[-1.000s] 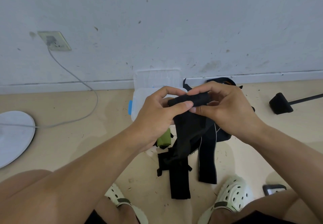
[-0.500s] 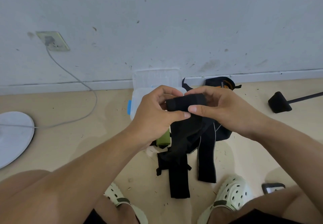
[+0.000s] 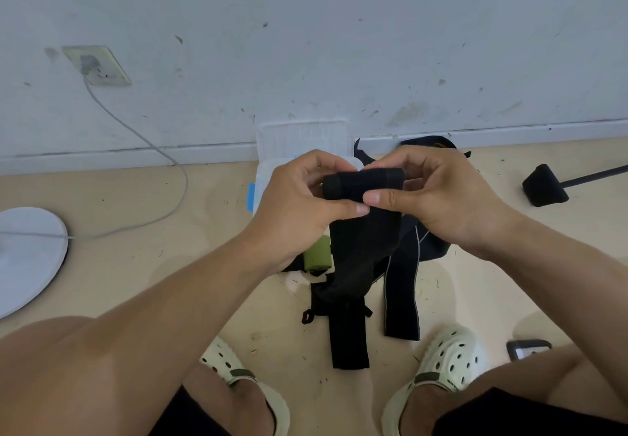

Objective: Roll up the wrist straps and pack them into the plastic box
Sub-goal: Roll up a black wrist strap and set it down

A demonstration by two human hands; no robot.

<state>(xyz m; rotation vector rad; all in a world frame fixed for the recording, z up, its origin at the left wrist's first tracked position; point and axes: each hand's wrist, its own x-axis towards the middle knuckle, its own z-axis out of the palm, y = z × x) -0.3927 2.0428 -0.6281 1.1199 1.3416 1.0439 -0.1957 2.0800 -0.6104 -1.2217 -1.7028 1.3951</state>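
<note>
Scuffed white wall (image 3: pixel 339 44), beige floor (image 3: pixel 153 265), wall socket (image 3: pixel 97 65) with grey cable (image 3: pixel 142 136)

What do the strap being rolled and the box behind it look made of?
Strap: matte black woven fabric, probably elastic; it rolls tight and its tail hangs limp. Box: clear, slightly frosted hard plastic; the wall shows through its raised lid.

The strap (image 3: pixel 363 231) is matt black cloth; the box (image 3: pixel 302 139) is clear, ribbed plastic. The floor (image 3: pixel 153 265) looks smooth and dull, the wall (image 3: pixel 339 44) scuffed, matt paint.
</note>
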